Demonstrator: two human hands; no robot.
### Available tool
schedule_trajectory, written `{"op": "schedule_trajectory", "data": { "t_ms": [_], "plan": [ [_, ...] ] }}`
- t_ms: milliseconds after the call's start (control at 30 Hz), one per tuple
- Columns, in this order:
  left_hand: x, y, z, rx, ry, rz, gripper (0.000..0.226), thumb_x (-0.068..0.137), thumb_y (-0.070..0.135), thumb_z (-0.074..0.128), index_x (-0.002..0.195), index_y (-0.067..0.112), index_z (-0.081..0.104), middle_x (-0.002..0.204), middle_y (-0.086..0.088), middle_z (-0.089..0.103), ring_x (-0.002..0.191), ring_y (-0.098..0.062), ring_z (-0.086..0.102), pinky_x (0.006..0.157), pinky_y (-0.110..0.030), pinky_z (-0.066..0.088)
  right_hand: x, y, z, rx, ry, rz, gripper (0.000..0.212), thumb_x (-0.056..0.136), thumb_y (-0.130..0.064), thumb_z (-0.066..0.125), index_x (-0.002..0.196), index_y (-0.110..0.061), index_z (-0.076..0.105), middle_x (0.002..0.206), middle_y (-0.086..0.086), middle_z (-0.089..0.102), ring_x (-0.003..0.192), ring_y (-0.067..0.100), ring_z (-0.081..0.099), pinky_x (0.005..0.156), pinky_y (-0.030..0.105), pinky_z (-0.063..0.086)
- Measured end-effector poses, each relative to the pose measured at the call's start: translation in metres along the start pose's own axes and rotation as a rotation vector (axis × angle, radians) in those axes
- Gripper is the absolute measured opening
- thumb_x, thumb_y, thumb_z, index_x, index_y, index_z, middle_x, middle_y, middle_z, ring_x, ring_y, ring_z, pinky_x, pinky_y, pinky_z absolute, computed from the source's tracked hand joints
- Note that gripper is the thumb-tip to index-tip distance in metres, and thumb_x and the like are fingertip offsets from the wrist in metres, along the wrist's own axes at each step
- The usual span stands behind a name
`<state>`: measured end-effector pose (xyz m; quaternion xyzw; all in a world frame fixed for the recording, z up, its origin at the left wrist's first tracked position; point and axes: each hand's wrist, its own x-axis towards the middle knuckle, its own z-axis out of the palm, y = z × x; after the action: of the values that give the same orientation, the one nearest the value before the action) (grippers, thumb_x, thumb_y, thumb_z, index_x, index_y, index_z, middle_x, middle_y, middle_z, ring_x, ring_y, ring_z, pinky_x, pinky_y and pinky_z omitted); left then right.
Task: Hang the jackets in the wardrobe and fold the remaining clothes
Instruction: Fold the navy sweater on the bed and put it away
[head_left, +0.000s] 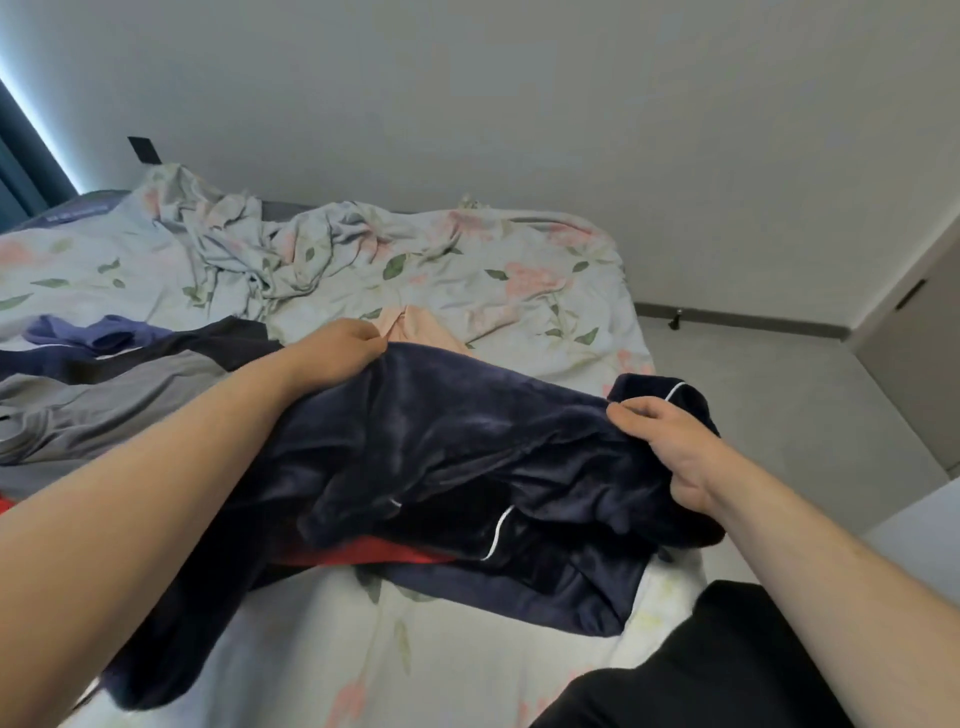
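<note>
A dark navy fleece garment (467, 441) with thin white piping is held up over the bed. My left hand (337, 348) grips its upper left edge, fingers curled into the fabric. My right hand (660, 441) pinches its upper right edge near a piped cuff. The lower part of the garment sags onto the bed. Under it lies a red garment (374, 553). A grey and black jacket (104, 395) lies to the left, with a purple-blue piece (88, 332) behind it. A pale pink garment (415, 325) shows just beyond my left hand.
The bed (519, 280) has a floral sheet and a crumpled floral cover (249, 244) at its far side. A beige door (914, 358) stands at the right, with grey floor (779, 395) beside the bed. My dark-clothed leg (727, 665) is at the lower right.
</note>
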<state>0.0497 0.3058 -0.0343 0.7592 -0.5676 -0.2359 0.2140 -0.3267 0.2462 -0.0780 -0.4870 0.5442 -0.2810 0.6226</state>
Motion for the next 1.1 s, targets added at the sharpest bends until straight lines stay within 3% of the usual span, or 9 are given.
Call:
{"op": "schedule_trajectory", "data": {
  "t_ms": [133, 267, 400, 500, 600, 767, 867, 967, 1100],
  "plan": [
    [0.059, 0.025, 0.018, 0.058, 0.009, 0.008, 0.022, 0.1, 0.027, 0.044, 0.093, 0.015, 0.062, 0.104, -0.005, 0.063, 0.093, -0.02, 0.054, 0.08, -0.031, 0.036, 0.032, 0.006, -0.009, -0.115, 0.267, -0.079, 0.007, 0.091, -0.023, 0.07, 0.086, -0.019, 0.071, 0.088, 0.008, 0.074, 0.082, 0.026, 0.07, 0.077, 0.041, 0.058],
    [0.105, 0.041, 0.05, 0.124, -0.035, -0.041, 0.028, 0.1, 0.026, 0.044, 0.101, 0.006, 0.063, 0.116, -0.016, 0.063, 0.103, -0.032, 0.057, 0.087, -0.035, 0.043, 0.041, 0.012, 0.007, -0.87, 0.593, -0.422, 0.022, 0.087, -0.027, 0.064, 0.106, -0.017, 0.07, 0.11, 0.01, 0.066, 0.106, 0.035, 0.059, 0.092, 0.042, 0.046],
    [0.117, 0.045, 0.069, 0.228, -0.156, -0.04, 0.027, 0.1, 0.031, 0.047, 0.09, 0.012, 0.062, 0.111, -0.011, 0.066, 0.089, -0.023, 0.055, 0.079, -0.033, 0.04, 0.029, 0.026, 0.081, -1.103, 0.041, -0.955, 0.073, 0.076, -0.055, 0.069, 0.139, -0.022, 0.052, 0.143, 0.009, 0.05, 0.131, 0.026, 0.044, 0.11, 0.038, 0.032],
    [0.096, 0.049, 0.05, 0.29, -0.081, 0.02, 0.029, 0.1, 0.036, 0.043, 0.107, 0.016, 0.063, 0.119, -0.008, 0.062, 0.099, -0.024, 0.055, 0.083, -0.034, 0.041, 0.04, 0.027, 0.116, -1.129, -0.133, -0.762, 0.066, 0.085, -0.056, 0.063, 0.144, -0.032, 0.046, 0.152, 0.001, 0.04, 0.137, 0.022, 0.034, 0.115, 0.037, 0.022],
    [0.029, 0.036, 0.029, 0.252, 0.271, 0.218, 0.042, 0.094, 0.054, 0.04, 0.111, 0.023, 0.063, 0.105, 0.004, 0.059, 0.099, -0.021, 0.054, 0.086, -0.04, 0.044, 0.055, 0.012, 0.111, -0.719, -0.154, -0.547, 0.012, 0.089, -0.045, 0.059, 0.087, -0.036, 0.067, 0.094, -0.014, 0.067, 0.094, 0.01, 0.059, 0.087, 0.034, 0.042],
    [-0.094, -0.008, 0.048, 0.556, 0.262, 0.317, 0.088, 0.066, 0.064, 0.059, 0.135, 0.009, 0.058, 0.129, -0.009, 0.059, 0.115, -0.032, 0.056, 0.097, -0.044, 0.042, 0.08, -0.013, 0.068, -0.086, -0.07, -0.151, 0.034, 0.095, -0.049, 0.054, 0.099, -0.022, 0.073, 0.094, -0.005, 0.076, 0.086, 0.014, 0.072, 0.079, 0.033, 0.056],
    [-0.103, -0.033, 0.047, 0.458, 0.313, 0.168, 0.063, 0.068, 0.029, 0.046, 0.122, 0.002, 0.066, 0.124, -0.017, 0.063, 0.109, -0.039, 0.062, 0.094, -0.047, 0.048, 0.098, -0.028, 0.034, 0.195, -0.01, 0.018, 0.04, 0.094, -0.05, 0.06, 0.112, -0.017, 0.072, 0.104, 0.003, 0.076, 0.096, 0.025, 0.073, 0.091, 0.042, 0.055],
    [-0.082, -0.03, 0.025, 0.16, 0.383, -0.025, 0.023, 0.081, 0.013, 0.061, 0.1, 0.018, 0.072, 0.098, -0.003, 0.073, 0.094, -0.029, 0.067, 0.084, -0.037, 0.05, 0.103, -0.025, 0.005, 0.157, 0.04, 0.055, 0.038, 0.093, -0.045, 0.063, 0.122, -0.02, 0.067, 0.109, 0.002, 0.075, 0.099, 0.024, 0.071, 0.096, 0.044, 0.053],
    [-0.039, -0.006, -0.011, -0.081, 0.278, -0.067, 0.007, 0.082, 0.031, 0.069, 0.078, 0.025, 0.071, 0.067, 0.003, 0.069, 0.065, -0.01, 0.062, 0.066, -0.027, 0.046, 0.095, -0.018, -0.014, 0.198, 0.136, 0.061, 0.036, 0.097, -0.037, 0.059, 0.131, -0.029, 0.061, 0.114, -0.006, 0.071, 0.104, 0.02, 0.068, 0.094, 0.041, 0.054]
  ]
}}
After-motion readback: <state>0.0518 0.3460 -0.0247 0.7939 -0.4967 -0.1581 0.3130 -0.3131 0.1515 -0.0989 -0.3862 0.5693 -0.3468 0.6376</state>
